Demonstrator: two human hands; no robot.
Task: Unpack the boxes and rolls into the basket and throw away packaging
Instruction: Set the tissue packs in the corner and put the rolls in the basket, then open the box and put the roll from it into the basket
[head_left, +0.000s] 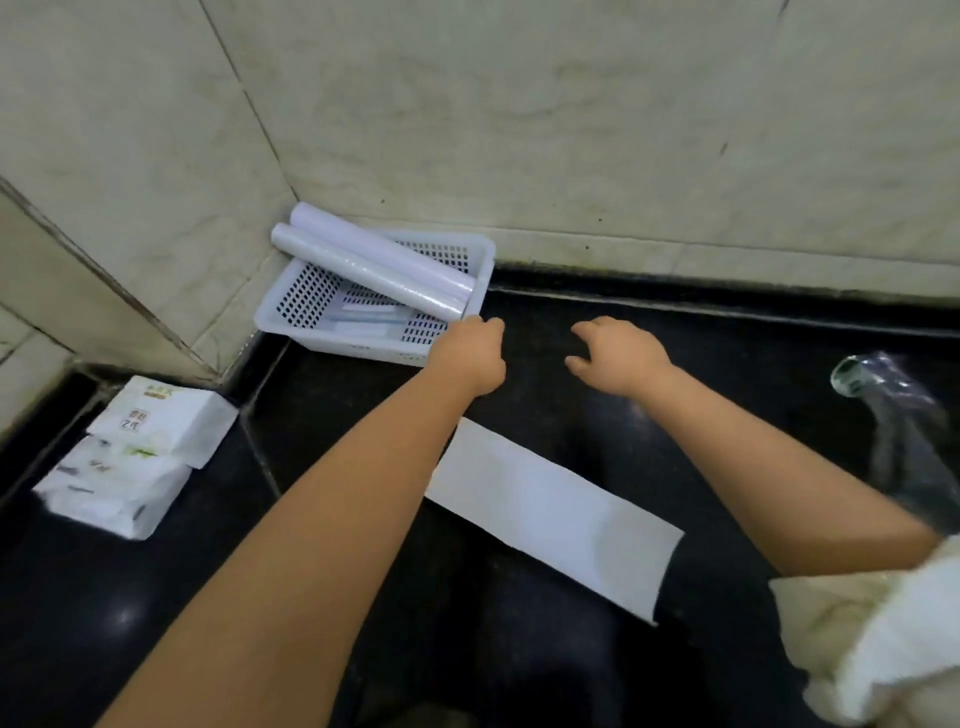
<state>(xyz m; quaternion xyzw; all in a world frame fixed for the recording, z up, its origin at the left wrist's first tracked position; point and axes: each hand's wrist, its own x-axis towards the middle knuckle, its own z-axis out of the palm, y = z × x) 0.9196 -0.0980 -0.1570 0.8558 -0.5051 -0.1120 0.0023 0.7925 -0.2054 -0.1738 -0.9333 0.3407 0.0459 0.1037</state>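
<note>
Item 1, our left hand (470, 353): its fingers (488, 325) curl loosely at the near right corner of the basket (291, 312), touching or just short of the rim; we cannot tell which. They appear to hold nothing.

Item 2, our right hand (621, 356): its fingers (584, 332) are spread and bent, empty, hovering over the dark table (727, 364) just right of the left hand, clear of the basket.

Item 3, white perforated basket: directly beyond the left fingers, pushed into the wall corner. Contents: two long white rolls (374, 260), side by side, long axis running from the far-left corner down to the near-right wall, near ends pointing toward our left fingers, far ends overhanging the rim at the corner. Beneath them, flat boxes (363, 322) lying roughly crosswise to our reach; their count is unclear.

Item 4, flat white sheet or flattened sleeve (550, 512): nearer us than both hands, between the forearms, long axis from far-left to near-right.

Item 5, crumpled clear plastic wrapping (893, 415): well right of the right fingers, on the table.

Item 6, white soft packs (135, 452): well left of the left fingers, stacked on a lower ledge; whether they belong to the task we cannot say.

Progress, as we judge it: the unpacking looks largely done, with rolls and boxes in the basket. Left to do: gather the clear wrapping and the white sheet and throw them away.
</note>
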